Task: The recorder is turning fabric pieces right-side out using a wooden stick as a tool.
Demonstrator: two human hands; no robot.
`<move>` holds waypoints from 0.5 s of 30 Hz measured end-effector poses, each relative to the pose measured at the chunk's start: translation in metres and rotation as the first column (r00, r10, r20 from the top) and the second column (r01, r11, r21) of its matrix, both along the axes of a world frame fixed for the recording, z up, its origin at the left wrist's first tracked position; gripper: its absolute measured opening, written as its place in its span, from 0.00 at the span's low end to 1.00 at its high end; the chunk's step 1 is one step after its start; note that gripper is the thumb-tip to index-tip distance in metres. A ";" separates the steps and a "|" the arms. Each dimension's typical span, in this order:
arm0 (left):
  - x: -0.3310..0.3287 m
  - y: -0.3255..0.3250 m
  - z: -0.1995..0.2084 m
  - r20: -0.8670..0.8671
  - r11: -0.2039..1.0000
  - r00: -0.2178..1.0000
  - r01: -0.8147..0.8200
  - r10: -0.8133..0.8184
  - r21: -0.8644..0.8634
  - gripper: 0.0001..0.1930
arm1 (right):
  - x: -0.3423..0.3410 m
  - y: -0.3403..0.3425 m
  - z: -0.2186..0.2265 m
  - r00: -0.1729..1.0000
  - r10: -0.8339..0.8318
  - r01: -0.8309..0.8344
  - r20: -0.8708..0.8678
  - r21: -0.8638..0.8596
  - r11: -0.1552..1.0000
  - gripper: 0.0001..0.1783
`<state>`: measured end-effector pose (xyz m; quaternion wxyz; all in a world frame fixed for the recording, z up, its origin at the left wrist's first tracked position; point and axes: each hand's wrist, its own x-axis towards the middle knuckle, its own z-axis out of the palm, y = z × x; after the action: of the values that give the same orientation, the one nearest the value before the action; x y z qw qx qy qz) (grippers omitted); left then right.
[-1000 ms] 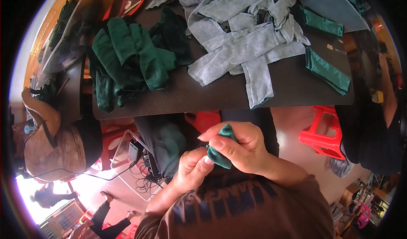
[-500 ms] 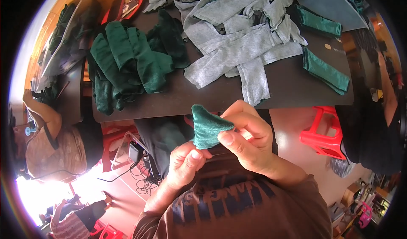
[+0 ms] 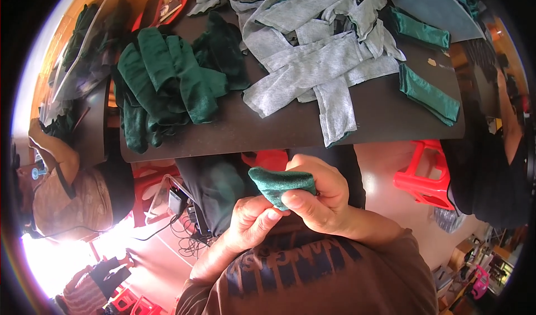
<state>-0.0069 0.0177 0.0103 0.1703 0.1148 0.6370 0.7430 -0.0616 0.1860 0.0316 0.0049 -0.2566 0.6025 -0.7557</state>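
A small piece of dark green velvety fabric (image 3: 274,180) is between my two hands, just off the table's front edge, with its upper part bent over in a rounded fold. My right hand (image 3: 321,195) grips its right side between thumb and fingers. At the lower edge, my left hand (image 3: 252,221) pinches the cloth, its fingertips close to my right thumb. On the table ahead lie a heap of green velvety pieces (image 3: 167,80) at left and a larger heap of grey fabric strips (image 3: 312,58) in the middle.
Two folded green strips (image 3: 430,94) lie on the dark table (image 3: 234,133) at right. A red stool (image 3: 424,167) stands at the right, cables (image 3: 192,239) on the floor at left. Co-workers sit on the left (image 3: 78,195) and right (image 3: 486,158).
The green fabric has gone from a raised peak to a lower, folded-over shape. My right hand has moved slightly down and left; my left hand has shifted a little right.
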 end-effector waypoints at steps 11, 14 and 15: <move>0.002 0.007 0.001 0.012 0.992 0.999 -0.039 0.038 0.120 0.11 | 0.012 -0.009 -0.005 0.997 -0.041 0.045 -0.059 0.070 0.997 0.22; 0.000 0.004 0.007 0.034 0.996 0.999 -0.006 0.003 0.094 0.11 | 0.011 -0.005 -0.006 1.000 -0.006 0.006 -0.004 0.028 1.000 0.26; -0.001 0.001 0.009 0.066 0.997 0.997 0.044 -0.049 0.069 0.11 | 0.012 -0.006 -0.005 1.000 -0.007 0.007 -0.005 0.028 1.000 0.26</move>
<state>-0.0078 0.0190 0.0193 0.2050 0.1099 0.6027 0.7633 -0.0498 0.1798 0.0262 0.0043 -0.2565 0.6138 -0.7466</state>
